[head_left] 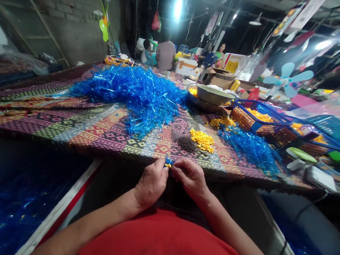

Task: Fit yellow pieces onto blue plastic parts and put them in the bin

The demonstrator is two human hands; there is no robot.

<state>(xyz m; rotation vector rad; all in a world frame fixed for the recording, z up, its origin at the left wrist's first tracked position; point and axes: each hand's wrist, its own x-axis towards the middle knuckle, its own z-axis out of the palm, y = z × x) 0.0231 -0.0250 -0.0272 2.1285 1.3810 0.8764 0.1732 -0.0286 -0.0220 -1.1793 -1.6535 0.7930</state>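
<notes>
My left hand (pixel 152 182) is closed around a small yellow plastic part (pixel 168 165) with a clear blue plastic piece (pixel 169 160) against it. Fingers pinched, my right hand (pixel 191 179) meets the yellow part from the other side; whatever lies between its fingertips is too small to make out. Both hands are at the table's near edge. Just beyond them lie a small heap of dark beads (pixel 187 144) and a pile of yellow plastic parts (pixel 202 141). A large mound of blue plastic pieces (pixel 126 85) spreads over the patterned cloth (pixel 97 134).
More blue pieces (pixel 249 147) lie at the right, beside blue-rimmed baskets (pixel 261 116) of yellow parts. Metal bowls (pixel 212 95) stand behind. A white box (pixel 321 179) and a fan (pixel 289 79) are at the right. Containers of blue items (pixel 2 207) flank my lap. People (pixel 165 55) sit far back.
</notes>
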